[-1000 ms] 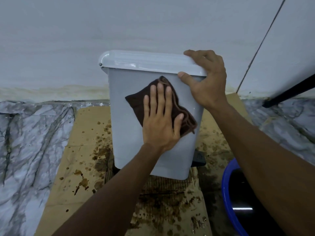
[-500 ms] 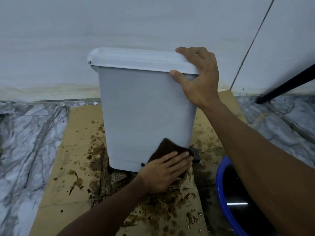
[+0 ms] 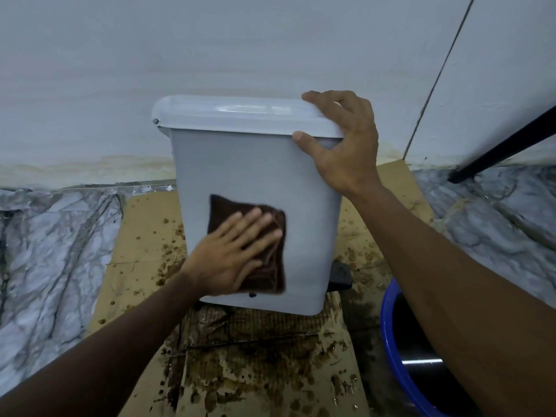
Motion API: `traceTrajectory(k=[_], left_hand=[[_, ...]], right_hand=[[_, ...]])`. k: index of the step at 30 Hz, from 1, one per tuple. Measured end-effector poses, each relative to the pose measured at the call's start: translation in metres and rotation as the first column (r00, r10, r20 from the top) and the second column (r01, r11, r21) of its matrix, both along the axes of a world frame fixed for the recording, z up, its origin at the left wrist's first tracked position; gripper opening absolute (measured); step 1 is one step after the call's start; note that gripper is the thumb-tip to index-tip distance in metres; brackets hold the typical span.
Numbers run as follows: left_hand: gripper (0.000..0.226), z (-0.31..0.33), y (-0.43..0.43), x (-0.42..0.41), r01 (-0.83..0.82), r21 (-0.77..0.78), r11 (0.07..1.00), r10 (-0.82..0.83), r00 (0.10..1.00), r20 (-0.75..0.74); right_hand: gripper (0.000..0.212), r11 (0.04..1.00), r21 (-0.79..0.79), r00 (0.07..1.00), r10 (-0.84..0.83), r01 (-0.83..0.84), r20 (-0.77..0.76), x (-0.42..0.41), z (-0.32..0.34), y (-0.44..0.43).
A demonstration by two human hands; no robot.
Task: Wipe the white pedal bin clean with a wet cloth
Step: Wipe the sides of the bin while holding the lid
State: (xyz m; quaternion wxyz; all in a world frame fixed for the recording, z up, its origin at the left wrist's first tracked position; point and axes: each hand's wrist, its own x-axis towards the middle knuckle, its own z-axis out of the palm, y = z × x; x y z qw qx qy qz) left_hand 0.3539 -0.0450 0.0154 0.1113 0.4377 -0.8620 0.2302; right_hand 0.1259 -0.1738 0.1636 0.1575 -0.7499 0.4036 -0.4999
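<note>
Your left hand (image 3: 237, 254) lies flat at lower centre of the frame, fingers straight and spread, pressing the dark brown cloth (image 3: 272, 272) against the front face of the white pedal bin (image 3: 240, 164). Half a second ago this hand and cloth were at the bin's bottom edge beside the pedal (image 3: 340, 273), and before that high up near the lid (image 3: 234, 115). The stroke has therefore run down the face and come back up, so the front panel looks well covered, while the sides and lid are probably still due. The cloth is a folded, roughly square pad with a napped weave, sitting flush on the panel. Your right hand (image 3: 346, 149) keeps its grip on the lid's right corner, fingers curled over the top and thumb on the front, steadying the bin. The bin is smooth, glossy plastic, tapering toward its base. It stands at frame centre on stained, spattered cardboard (image 3: 144, 230) laid over veined marble flooring (image 3: 45, 251). A blue basin (image 3: 388, 323) sits at lower right.
</note>
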Motion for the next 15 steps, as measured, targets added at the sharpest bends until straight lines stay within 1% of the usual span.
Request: traceTrajectory(k=[2,4,6,7,8,9,11,13,15], left_hand=[[0.065,0.015,-0.014,-0.014,-0.158,-0.065,0.985,0.141,0.968,-0.206],[0.066,0.025,-0.029,-0.038,-0.294,-0.089,0.952,0.240,0.893,-0.379],[0.066,0.029,-0.037,-0.067,-0.369,-0.071,0.927,0.291,0.823,-0.488],[0.067,0.028,-0.038,-0.081,-0.375,-0.060,0.925,0.295,0.807,-0.512],[0.067,0.024,-0.038,-0.093,-0.359,-0.055,0.932,0.283,0.813,-0.510],[0.067,0.017,-0.035,-0.103,-0.322,-0.056,0.945,0.256,0.837,-0.483],[0.066,0.001,-0.024,-0.115,-0.205,-0.056,0.977,0.169,0.912,-0.374],[0.063,-0.017,-0.008,-0.120,-0.070,-0.039,0.997,0.060,0.977,-0.202],[0.063,-0.034,0.009,-0.117,0.054,0.024,0.998,-0.055,0.998,0.012]], right_hand=[[0.051,1.000,0.004,1.000,0.000,0.000,-0.002,0.001,0.000,0.000],[0.051,1.000,0.001,1.000,0.002,-0.002,-0.010,0.001,-0.001,-0.002],[0.051,1.000,0.000,1.000,-0.003,0.003,-0.013,0.000,-0.002,-0.004],[0.051,1.000,0.000,1.000,-0.004,0.004,-0.012,0.000,-0.002,-0.005],[0.051,1.000,0.000,1.000,-0.004,0.004,-0.008,0.000,-0.002,-0.006],[0.051,1.000,-0.001,1.000,-0.003,0.003,-0.005,0.000,-0.002,-0.006],[0.051,1.000,-0.003,1.000,-0.001,0.001,-0.001,0.000,-0.003,-0.007],[0.050,1.000,-0.005,1.000,-0.001,0.001,0.005,0.000,-0.002,-0.007],[0.050,1.000,-0.008,1.000,0.002,-0.002,0.010,0.000,-0.003,-0.005]])
